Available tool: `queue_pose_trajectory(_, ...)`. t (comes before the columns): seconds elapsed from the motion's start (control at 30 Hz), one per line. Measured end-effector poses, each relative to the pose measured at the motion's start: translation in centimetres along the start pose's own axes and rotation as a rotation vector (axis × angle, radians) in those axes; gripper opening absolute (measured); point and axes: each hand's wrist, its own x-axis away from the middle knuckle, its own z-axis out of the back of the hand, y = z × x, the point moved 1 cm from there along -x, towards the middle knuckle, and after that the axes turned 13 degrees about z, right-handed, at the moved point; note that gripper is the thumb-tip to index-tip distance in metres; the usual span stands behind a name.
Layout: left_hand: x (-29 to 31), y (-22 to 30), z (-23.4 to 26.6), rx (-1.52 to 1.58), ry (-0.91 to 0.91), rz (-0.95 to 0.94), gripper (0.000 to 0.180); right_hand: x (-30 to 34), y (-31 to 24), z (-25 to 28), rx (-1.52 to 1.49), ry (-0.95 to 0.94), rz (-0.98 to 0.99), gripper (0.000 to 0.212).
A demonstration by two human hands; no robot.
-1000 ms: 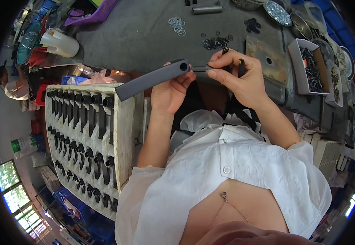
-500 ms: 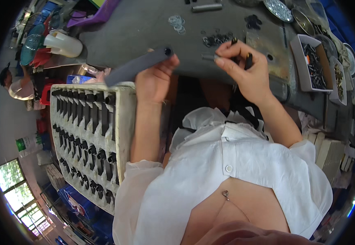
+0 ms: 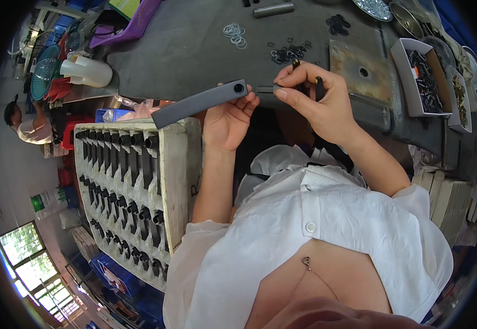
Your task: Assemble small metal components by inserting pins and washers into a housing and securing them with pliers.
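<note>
A dark grey rectangular bar (image 3: 197, 104) with a round hole near its right end rests in my left hand (image 3: 226, 125), fingers closed around its underside. My right hand (image 3: 326, 107) pinches a small metal pin-like piece (image 3: 266, 89) between thumb and forefinger. Its tip points at the holed end of the bar, with a small gap between them. Tucked in the same hand is a black tool with two yellow-tipped handles (image 3: 319, 88), perhaps pliers; its working end is hidden. Beyond my hands lie black rings (image 3: 289, 53) and pale rings (image 3: 234, 35) on the grey worktable (image 3: 178, 60).
To my left stands a pale foam tray (image 3: 179, 181) holding rows of black parts. A rusty plate with a hole (image 3: 359, 68) lies right of centre. Further right is a white box (image 3: 411, 82) of dark small parts. A purple basket (image 3: 139, 24) sits far left; another person (image 3: 30, 129) is beyond.
The bar has swung to the right and its holed end is now closer to the piece in my right hand. My right hand has shifted slightly left and down.
</note>
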Motion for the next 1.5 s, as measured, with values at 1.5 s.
queue_pose_trajectory(1.5,-2.9,1.7,-5.0,-2.179,0.282,-0.59,0.016,-11.3,7.0,7.3,-0.547,0.407,0.065,0.059)
